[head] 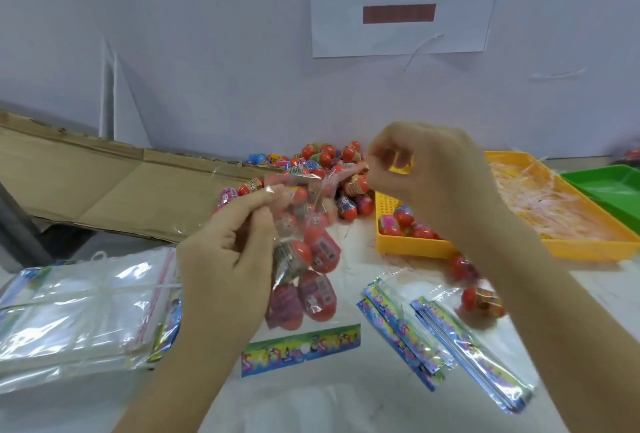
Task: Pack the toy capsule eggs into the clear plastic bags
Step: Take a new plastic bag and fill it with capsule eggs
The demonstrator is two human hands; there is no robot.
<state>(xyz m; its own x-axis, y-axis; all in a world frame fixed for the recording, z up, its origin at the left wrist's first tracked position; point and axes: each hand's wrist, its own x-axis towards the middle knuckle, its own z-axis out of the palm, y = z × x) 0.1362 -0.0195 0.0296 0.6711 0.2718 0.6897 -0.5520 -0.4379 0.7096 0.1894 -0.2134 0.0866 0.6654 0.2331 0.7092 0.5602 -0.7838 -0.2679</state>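
**Me:** Both forearms sit low over the front of the table (346, 401), with a bare patch between them. A tied stack of empty bags (79, 311) crowds the left. On the right are a fan of flat bags (450, 339) and a loose egg (481, 297) just beside my right forearm.
**Q:** Further back?
**Me:** Yellow tray (408, 245) with eggs and paper strips, green tray (609, 186) beside it. Egg pile (325, 159) against the wall, cardboard (86, 176) back left.
**Q:** The bag?
**Me:** The clear bag (313, 200) hangs between my hands, mouth up, header card (300, 349) at the bottom. Red and pink capsule eggs (323, 252) are stacked inside. Can't count them through the glare.
**Q:** Hands?
**Me:** Left hand (221, 259) pinches the mouth's left edge. Right hand (433, 173) is curled and pinches the right edge. It's blurred, so I can't tell if it holds anything else.
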